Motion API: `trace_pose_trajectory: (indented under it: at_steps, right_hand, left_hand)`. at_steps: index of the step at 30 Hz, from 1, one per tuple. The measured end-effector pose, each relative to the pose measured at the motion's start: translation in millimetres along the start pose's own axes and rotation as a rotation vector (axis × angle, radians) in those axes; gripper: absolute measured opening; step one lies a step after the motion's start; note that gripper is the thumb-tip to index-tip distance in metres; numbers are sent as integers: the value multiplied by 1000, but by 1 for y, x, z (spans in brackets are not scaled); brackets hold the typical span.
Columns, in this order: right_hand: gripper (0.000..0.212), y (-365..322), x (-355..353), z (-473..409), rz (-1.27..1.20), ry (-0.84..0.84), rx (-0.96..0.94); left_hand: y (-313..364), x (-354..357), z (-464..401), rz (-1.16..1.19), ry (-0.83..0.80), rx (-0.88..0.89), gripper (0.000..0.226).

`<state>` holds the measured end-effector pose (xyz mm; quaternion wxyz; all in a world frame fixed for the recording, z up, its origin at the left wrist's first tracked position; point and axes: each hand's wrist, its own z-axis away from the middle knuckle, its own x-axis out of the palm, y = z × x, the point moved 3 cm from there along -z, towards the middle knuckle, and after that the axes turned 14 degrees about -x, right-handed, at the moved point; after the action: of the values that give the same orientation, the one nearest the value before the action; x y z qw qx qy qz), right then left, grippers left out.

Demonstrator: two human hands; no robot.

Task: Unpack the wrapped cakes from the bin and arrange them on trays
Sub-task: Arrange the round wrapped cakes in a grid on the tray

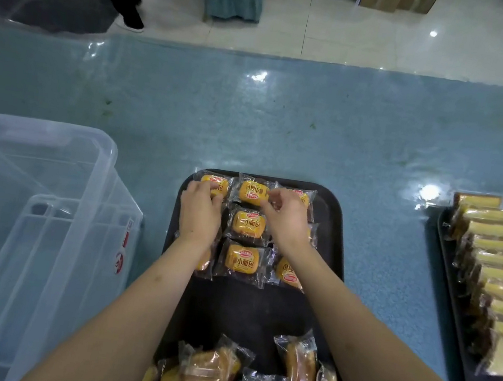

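Dark rectangular plastic tray sits centre on a glossy teal-blue table cover. At the tray's far end, clear-wrapped orange-yellow small cakes lie flat in rows of 3, wrappers touching or overlapping; 3 rows show, partly hidden by the arms.

Left hand is over the left column, fingers curled down onto the far-left wrapped cake, gripping its near edge. Right hand reaches over the right column, thumb and fingers bent in a pinch at the seam between the far-middle cake and the far-right cake; cannot tell which wrapper it has hold of, or whether it only touches.

Middle column: second-row cake and third-row cake, labels up, both free of the hands.

Loose heap of the same wrapped cakes sits at the tray's near end, tilted and overlapping, well apart from the rows, bare tray between.

Clear plastic storage bin stands just left of the tray on the table. At right, a second dark tray carries a stacked row of wrapped pale-yellow cake slices.
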<state>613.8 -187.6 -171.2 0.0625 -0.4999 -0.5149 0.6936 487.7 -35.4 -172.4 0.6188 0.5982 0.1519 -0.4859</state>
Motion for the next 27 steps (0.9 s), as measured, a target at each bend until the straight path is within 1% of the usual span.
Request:
trace_pose_trajectory:
  at_steps: [7, 9, 12, 16, 27]
  right_hand:
    - [46, 2, 20, -43, 314, -149, -229]
    - [51, 5, 26, -53, 400, -239, -256]
    - [53, 9, 32, -62, 484, -321, -287]
    - [53, 15, 36, -64, 504, -354, -324]
    - [42, 18, 44, -60, 470, -357, -493]
  left_hand:
    - [3, 8, -32, -87, 34, 53, 40]
    - [-2, 15, -41, -137, 21, 44, 44]
    - [-8, 26, -50, -196, -6, 27, 46]
    - [-16, 34, -52, -253, -12, 12, 45]
    - [-14, 32, -50, -203, 47, -36, 44]
